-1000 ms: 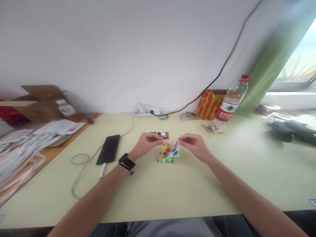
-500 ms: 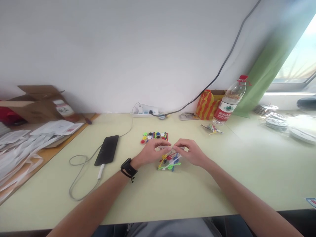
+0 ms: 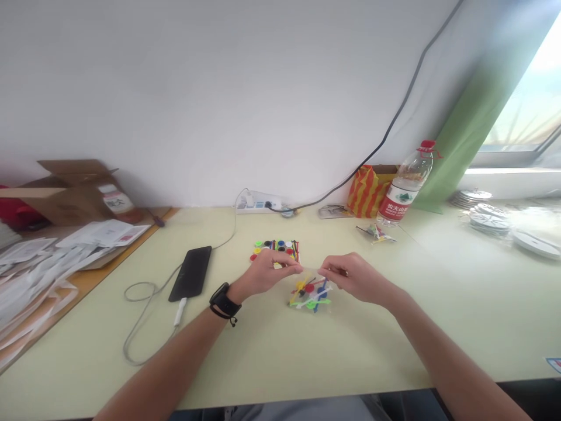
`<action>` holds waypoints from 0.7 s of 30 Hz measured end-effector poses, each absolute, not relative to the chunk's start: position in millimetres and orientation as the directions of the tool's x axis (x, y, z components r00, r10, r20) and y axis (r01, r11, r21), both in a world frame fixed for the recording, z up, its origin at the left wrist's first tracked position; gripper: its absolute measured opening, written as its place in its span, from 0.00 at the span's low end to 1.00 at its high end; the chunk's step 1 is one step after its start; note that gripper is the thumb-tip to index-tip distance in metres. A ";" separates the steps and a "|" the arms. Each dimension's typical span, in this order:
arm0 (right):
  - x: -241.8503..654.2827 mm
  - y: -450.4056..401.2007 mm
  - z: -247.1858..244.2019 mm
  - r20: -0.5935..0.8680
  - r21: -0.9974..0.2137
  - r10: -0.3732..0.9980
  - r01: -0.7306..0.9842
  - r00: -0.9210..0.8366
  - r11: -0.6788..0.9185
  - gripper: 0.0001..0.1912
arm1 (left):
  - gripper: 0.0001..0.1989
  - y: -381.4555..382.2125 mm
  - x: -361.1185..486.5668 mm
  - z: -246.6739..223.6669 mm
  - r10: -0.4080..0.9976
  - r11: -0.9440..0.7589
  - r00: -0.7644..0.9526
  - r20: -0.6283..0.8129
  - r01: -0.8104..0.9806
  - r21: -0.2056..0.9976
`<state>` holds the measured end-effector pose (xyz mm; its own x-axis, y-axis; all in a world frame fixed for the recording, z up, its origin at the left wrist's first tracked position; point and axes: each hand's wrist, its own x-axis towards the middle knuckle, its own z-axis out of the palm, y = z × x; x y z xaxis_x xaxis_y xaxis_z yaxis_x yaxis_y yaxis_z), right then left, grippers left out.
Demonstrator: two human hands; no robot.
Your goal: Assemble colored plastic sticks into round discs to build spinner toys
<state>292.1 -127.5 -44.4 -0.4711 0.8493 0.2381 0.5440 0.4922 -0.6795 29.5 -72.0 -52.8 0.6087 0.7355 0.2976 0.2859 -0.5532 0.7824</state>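
Note:
A clear plastic bag [image 3: 310,294] with colourful arrow-shaped and round pieces hangs or rests low between my hands, its top edge level with my fingertips. My left hand [image 3: 270,273], below a black wristband, pinches the bag's upper left edge between thumb and fingers. Its upper right corner is in the pinch of my right hand [image 3: 350,276]. Just behind my left hand, rows of coloured round pieces and thin sticks [image 3: 281,244] lie on the table, partly hidden by that hand.
A black phone [image 3: 190,273] with a white cable lies left on the table [image 3: 245,362]. Behind are a power strip [image 3: 258,202], a striped bag [image 3: 368,190], a water bottle [image 3: 405,187] and a small packet [image 3: 376,234]. Stacked discs [image 3: 488,219] stand right; papers [image 3: 103,233] and a box lie left.
My hands have moved apart, with my right hand shifting right. The bag has moved slightly right and down in view, and its top now shows between my fingers.

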 end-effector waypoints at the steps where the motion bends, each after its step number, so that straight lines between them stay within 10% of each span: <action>1: 296.1 -132.3 -41.5 0.232 -0.668 0.853 0.561 -0.468 0.489 0.19 | 0.16 -72.2 28.9 -51.4 0.735 -0.558 0.608 0.301 0.288 0.778; 6: 338.5 -161.0 -33.2 0.270 -0.576 0.909 0.703 -0.318 0.417 0.19 | 0.17 -68.3 26.0 -51.0 0.783 -0.529 0.546 0.299 0.330 0.782; 10: 384.5 -181.1 -37.3 0.564 -0.351 0.821 0.877 -0.082 0.328 0.15 | 0.17 -66.0 29.7 -61.9 0.811 -0.519 0.494 0.313 0.363 0.774; 16: 400.3 -184.7 -88.5 0.636 0.162 0.689 0.933 -0.347 0.320 0.17 | 0.16 -79.6 41.1 -84.0 0.770 -0.543 0.587 0.251 0.396 0.740; 21: 400.8 -174.0 -130.2 0.590 0.195 0.747 0.952 -0.305 0.234 0.20 | 0.14 -85.2 43.8 -92.4 0.741 -0.572 0.636 0.216 0.429 0.699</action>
